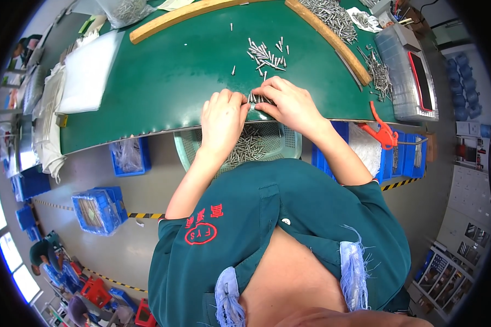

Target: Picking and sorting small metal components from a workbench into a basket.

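At the near edge of the green table [163, 82], my left hand [222, 121] and my right hand [290, 105] meet with fingertips almost touching. Several slim silver metal pins [261, 98], screw-like in shape, stand between my right thumb and fingers, which close round them. My left fingers are pressed together at the left end of this row; what they pinch is too small to make out. Just beyond my hands lies a loose pile of similar pins [264, 56]. Below the table edge, a pale green plastic basket [291, 143] holds many more pins [248, 146].
Curved wooden strips [193, 17] bound the work area at the back and right, with heaped pins [330, 22] behind. A red-handled clamp [384, 135] grips the right edge. White sheets [90, 73] lie left; a clear plastic case [401, 82] with a red-edged phone [420, 82] stands right.
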`<action>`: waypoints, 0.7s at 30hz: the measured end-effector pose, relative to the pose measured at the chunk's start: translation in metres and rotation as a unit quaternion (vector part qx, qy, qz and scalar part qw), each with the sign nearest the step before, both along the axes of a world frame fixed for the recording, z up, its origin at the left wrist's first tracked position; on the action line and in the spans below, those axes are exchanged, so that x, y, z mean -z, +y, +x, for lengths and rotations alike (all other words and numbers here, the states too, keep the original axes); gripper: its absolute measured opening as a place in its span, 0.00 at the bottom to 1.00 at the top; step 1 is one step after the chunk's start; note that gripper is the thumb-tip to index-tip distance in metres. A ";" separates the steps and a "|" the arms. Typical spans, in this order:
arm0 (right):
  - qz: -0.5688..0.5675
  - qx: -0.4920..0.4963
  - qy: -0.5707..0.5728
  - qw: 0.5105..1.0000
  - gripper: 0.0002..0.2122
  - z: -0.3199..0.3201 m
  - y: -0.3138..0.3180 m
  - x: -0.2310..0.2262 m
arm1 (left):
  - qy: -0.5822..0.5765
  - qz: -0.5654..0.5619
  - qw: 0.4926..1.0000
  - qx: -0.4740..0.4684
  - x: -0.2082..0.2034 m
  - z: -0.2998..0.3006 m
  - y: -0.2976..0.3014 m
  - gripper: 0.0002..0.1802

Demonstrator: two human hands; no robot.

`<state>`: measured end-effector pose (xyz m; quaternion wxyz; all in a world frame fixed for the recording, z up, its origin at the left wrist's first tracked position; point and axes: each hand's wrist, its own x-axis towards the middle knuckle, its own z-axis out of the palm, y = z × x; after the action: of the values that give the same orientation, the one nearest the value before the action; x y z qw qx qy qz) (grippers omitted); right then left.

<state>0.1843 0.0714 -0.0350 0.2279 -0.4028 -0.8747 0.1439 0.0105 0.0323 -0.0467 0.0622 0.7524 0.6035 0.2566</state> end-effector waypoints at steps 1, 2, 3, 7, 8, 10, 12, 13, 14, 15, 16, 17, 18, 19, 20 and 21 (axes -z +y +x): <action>0.015 0.005 0.012 1.000 0.13 0.000 -0.001 -0.001 | -0.001 0.002 1.000 0.004 0.000 0.000 -0.001 0.06; 0.016 0.005 0.012 1.000 0.13 -0.001 -0.001 -0.002 | -0.001 0.003 1.000 0.007 0.000 0.001 -0.002 0.05; 0.029 0.006 -0.004 1.000 0.12 -0.003 -0.001 -0.003 | -0.001 0.003 1.000 0.007 0.000 0.001 -0.002 0.05; 0.071 0.014 -0.025 0.997 0.09 -0.007 0.001 0.005 | -0.027 0.005 0.999 0.019 -0.001 0.000 -0.005 0.05; 0.070 0.013 -0.024 0.997 0.09 -0.006 0.001 0.005 | -0.039 0.006 0.999 0.024 -0.001 -0.002 -0.006 0.06; 0.086 0.016 -0.025 0.996 0.07 -0.002 0.001 0.004 | -0.147 -0.078 0.985 0.040 -0.012 -0.005 -0.017 0.08; 0.084 0.006 -0.026 0.996 0.07 0.001 0.000 0.003 | -0.347 -0.249 0.901 0.081 -0.011 -0.010 -0.028 0.11; 0.078 -0.002 -0.027 0.997 0.07 0.002 0.001 0.002 | -0.434 -0.335 0.830 0.105 -0.004 -0.012 -0.031 0.12; 0.077 -0.002 -0.027 0.997 0.07 0.004 0.001 0.003 | -0.490 -0.405 0.764 0.110 -0.001 -0.013 -0.032 0.14; 0.076 -0.006 -0.023 0.997 0.06 0.005 0.001 0.004 | -0.511 -0.417 0.744 0.109 0.004 -0.011 -0.034 0.14; 0.075 -0.010 -0.019 0.997 0.06 0.006 0.002 0.004 | -0.531 -0.428 0.723 0.108 0.011 -0.009 -0.036 0.14; 0.075 -0.009 -0.020 0.997 0.06 0.007 0.001 0.004 | -0.546 -0.431 0.709 0.119 0.016 -0.009 -0.037 0.16; 0.074 -0.022 -0.019 0.997 0.06 0.008 0.001 0.004 | -0.546 -0.431 0.708 0.119 0.019 -0.009 -0.037 0.16; 0.072 -0.035 -0.017 0.997 0.06 0.008 0.001 0.004 | -0.586 -0.462 0.659 0.090 0.018 -0.007 -0.036 0.18; 0.072 -0.036 -0.017 0.997 0.06 0.009 0.000 0.004 | -0.623 -0.490 0.606 0.060 0.017 -0.005 -0.036 0.19; 0.057 -0.047 -0.018 0.997 0.06 0.011 -0.002 0.003 | -0.624 -0.490 0.606 0.060 0.017 -0.003 -0.033 0.19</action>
<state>0.1952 0.0691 -0.0377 0.2282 -0.3501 -0.9033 0.0971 0.0080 -0.0010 -0.0633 0.7981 0.3016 0.4078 0.3253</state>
